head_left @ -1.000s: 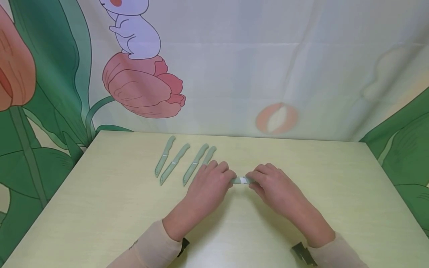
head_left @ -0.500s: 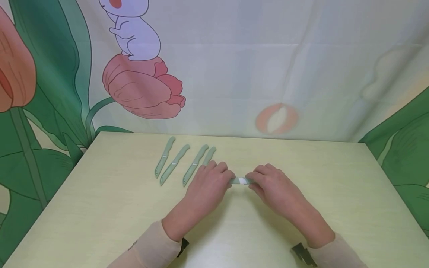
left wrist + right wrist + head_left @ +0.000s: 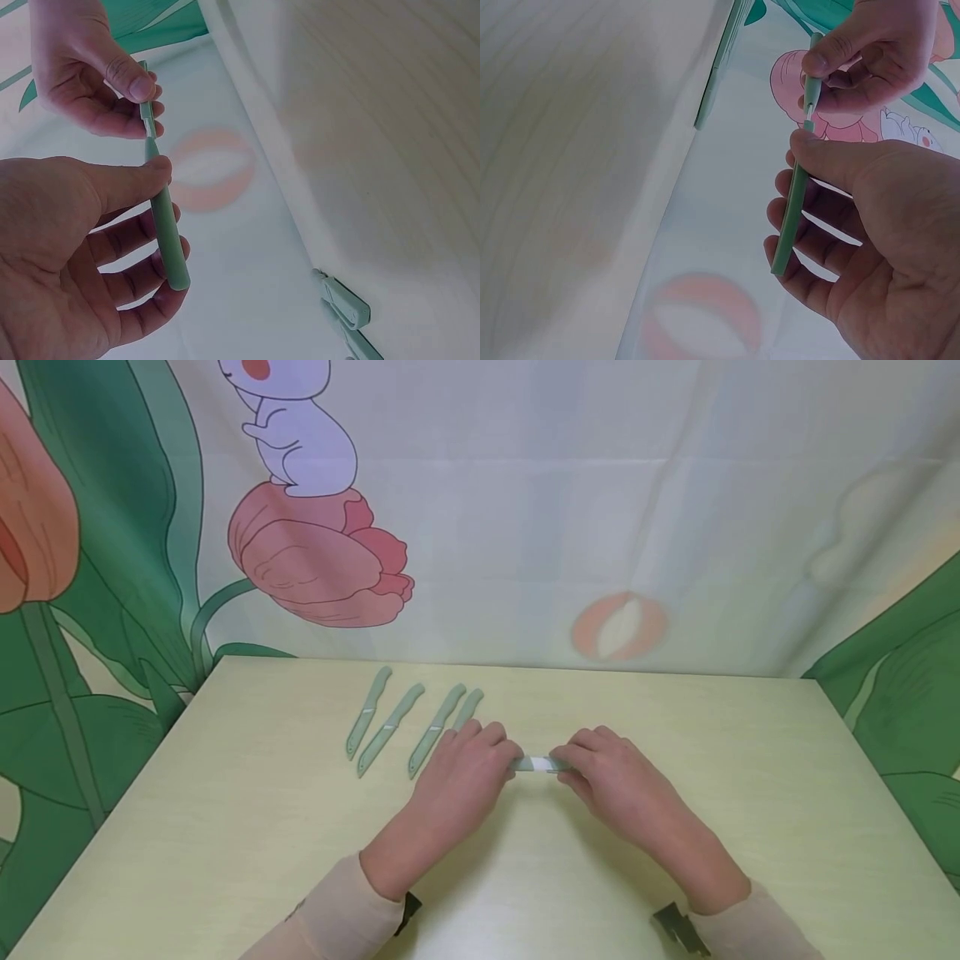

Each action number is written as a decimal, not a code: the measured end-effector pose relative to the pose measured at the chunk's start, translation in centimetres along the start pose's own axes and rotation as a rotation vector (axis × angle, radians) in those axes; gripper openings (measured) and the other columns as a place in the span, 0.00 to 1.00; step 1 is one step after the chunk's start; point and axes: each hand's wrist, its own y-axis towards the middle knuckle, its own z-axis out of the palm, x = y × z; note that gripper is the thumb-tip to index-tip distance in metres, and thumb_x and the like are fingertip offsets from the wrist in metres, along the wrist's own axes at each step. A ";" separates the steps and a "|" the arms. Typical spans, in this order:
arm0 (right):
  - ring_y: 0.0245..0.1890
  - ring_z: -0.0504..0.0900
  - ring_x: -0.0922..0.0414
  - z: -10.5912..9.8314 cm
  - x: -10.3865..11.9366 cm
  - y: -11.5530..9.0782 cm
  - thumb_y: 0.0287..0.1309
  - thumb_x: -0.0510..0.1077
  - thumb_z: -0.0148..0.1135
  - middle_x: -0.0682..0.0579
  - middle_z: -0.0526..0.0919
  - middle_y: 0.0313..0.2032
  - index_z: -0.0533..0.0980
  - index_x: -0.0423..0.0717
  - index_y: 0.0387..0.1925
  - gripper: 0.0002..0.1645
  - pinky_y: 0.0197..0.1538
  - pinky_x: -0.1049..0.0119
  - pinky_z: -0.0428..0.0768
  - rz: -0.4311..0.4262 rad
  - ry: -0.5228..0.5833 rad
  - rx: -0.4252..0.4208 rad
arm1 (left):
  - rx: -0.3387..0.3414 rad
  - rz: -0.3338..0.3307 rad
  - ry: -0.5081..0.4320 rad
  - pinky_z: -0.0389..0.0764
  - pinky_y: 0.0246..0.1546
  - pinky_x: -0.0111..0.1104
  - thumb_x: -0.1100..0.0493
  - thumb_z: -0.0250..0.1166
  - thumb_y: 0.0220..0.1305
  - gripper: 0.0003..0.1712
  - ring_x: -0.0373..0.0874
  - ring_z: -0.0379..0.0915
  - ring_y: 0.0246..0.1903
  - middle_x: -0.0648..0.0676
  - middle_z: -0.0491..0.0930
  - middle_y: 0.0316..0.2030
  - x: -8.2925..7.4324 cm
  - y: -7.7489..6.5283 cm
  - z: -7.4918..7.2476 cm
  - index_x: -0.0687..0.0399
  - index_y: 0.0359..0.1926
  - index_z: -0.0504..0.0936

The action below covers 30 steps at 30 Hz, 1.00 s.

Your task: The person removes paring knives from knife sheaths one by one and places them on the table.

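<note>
Above the table, my two hands hold one small paring knife [image 3: 539,763] level between them. My left hand [image 3: 457,785] pinches its rounded pale green handle [image 3: 169,244] between thumb and fingers. My right hand [image 3: 626,789] grips the matching green sheath [image 3: 789,221], thumb on one side and fingers on the other. A short white stretch of blade shows between handle and sheath; the rest of the blade is hidden in the sheath. In the left wrist view, the right hand [image 3: 90,75] appears beyond the left one.
Several more green sheathed knives [image 3: 390,730] lie slanted on the light wooden table [image 3: 225,827], left of and behind my hands. The left hand partly covers the rightmost one. A printed cloth [image 3: 487,527] hangs behind the table's back edge.
My left hand has shifted slightly left with the handle, and the white gap between handle and sheath has widened. My right hand stays almost still.
</note>
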 end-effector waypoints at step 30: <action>0.37 0.78 0.54 -0.1 -0.3 0.0 0.57 0.35 0.80 0.52 0.85 0.40 0.86 0.41 0.49 0.17 0.40 0.62 0.81 -0.008 -0.005 -0.005 | 0.006 -0.012 0.014 0.74 0.33 0.36 0.58 0.79 0.63 0.10 0.47 0.67 0.31 0.47 0.78 0.33 0.3 -0.1 -0.2 0.48 0.44 0.90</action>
